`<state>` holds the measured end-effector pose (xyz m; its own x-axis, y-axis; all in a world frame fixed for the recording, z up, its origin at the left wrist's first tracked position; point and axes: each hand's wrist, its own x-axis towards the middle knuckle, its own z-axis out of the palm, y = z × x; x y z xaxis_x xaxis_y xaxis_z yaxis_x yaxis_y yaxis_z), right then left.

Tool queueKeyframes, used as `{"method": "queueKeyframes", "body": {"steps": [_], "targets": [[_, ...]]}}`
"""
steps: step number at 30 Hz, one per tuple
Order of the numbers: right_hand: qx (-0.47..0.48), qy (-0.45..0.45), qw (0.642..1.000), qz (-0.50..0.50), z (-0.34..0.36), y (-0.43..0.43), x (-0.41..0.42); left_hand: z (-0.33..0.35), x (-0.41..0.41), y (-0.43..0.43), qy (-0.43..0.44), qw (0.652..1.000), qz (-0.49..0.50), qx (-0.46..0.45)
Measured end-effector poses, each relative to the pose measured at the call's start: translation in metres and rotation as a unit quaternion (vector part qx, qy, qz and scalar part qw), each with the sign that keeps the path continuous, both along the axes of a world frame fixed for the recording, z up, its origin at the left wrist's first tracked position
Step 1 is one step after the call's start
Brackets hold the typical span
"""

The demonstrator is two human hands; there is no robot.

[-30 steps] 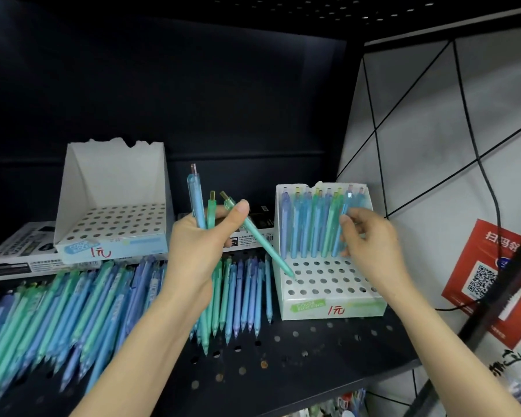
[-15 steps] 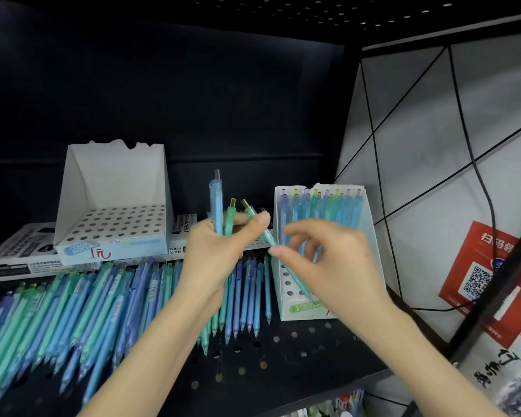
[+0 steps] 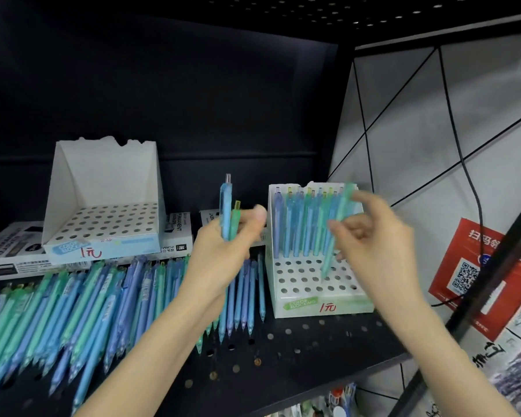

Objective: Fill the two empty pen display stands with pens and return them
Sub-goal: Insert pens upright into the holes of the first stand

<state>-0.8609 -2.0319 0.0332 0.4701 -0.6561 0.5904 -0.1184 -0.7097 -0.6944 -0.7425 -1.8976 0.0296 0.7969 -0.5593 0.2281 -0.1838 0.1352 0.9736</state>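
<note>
Just rear pens [image 3: 301, 227] in right stand [image 3: 301, 307]

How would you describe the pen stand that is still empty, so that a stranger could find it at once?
Look at the black perforated shelf, then at its back left, behind the loose pens. There the empty stand sits on flat white boxes. Unlike the right stand, which holds upright pens, its holes are all bare and its back edge is torn.

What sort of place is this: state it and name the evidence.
Probably a stationery shop: price-marked pen display stands, loose pens spread on a black perforated shelf, and a red QR-code poster.
</note>
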Motion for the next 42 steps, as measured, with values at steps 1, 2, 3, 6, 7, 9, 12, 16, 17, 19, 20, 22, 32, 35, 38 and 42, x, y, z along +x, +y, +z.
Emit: {"method": "queueKeyframes", "body": {"steps": [1, 2, 3, 6, 7, 9, 12, 16, 17, 19, 20, 22, 32, 35, 38, 42], "targets": [[0.037, -0.030, 0.999, -0.008, 0.002, -0.013, -0.005, -0.001, 0.002, 0.000, 0.015, 1.000, 0.002, 0.003], [0.066, -0.055, 0.996, -0.016, 0.004, -0.023, -0.007, -0.002, 0.003, -0.001, 0.027, 1.000, 0.001, 0.002], [0.084, -0.069, 0.994, -0.024, 0.003, -0.032, -0.008, -0.002, 0.003, -0.002, 0.042, 0.999, -0.002, -0.004], [0.083, -0.066, 0.993, -0.057, -0.005, -0.048, -0.004, -0.003, 0.002, -0.004, 0.084, 0.996, -0.018, -0.026], [0.079, -0.063, 0.993, -0.063, -0.007, -0.051, -0.002, -0.003, 0.002, -0.004, 0.093, 0.995, -0.024, -0.029], [0.067, -0.060, 0.994, -0.066, -0.013, -0.055, 0.002, -0.004, 0.002, -0.004, 0.100, 0.994, -0.031, -0.031], [0.061, -0.061, 0.994, -0.061, -0.016, -0.058, 0.008, -0.005, 0.002, -0.003, 0.092, 0.995, -0.035, -0.026], [0.054, -0.057, 0.995, -0.060, -0.014, -0.060, 0.012, -0.007, 0.003, -0.002, 0.090, 0.995, -0.041, -0.026], [0.051, -0.053, 0.995, -0.062, -0.014, -0.060, 0.013, -0.007, 0.004, -0.002, 0.088, 0.995, -0.041, -0.024], [0.047, -0.035, 0.996, -0.061, -0.015, -0.059, 0.016, -0.008, 0.005, -0.002, 0.079, 0.996, -0.038, -0.020], [0.047, -0.018, 0.997, -0.058, -0.015, -0.058, 0.018, -0.008, 0.005, -0.003, 0.076, 0.996, -0.040, -0.022], [0.028, 0.013, 0.997, -0.064, -0.017, -0.056, 0.021, -0.008, 0.006, -0.003, 0.072, 0.996, -0.050, -0.031], [-0.106, 0.170, 0.966, -0.164, -0.019, -0.058, 0.028, -0.007, 0.006, 0.000, 0.002, 0.996, -0.084, -0.008], [-0.137, 0.087, 0.972, -0.169, -0.011, -0.037, 0.021, -0.008, 0.005, 0.000, -0.006, 0.996, -0.087, 0.003], [-0.015, -0.013, 1.000, -0.002, 0.003, 0.000, 0.014, -0.008, 0.003, -0.002, -0.062, 0.995, -0.072, 0.025], [0.105, 0.004, 0.987, 0.124, 0.008, 0.026, 0.019, -0.010, 0.002, -0.005, -0.165, 0.983, -0.054, 0.061]]}}
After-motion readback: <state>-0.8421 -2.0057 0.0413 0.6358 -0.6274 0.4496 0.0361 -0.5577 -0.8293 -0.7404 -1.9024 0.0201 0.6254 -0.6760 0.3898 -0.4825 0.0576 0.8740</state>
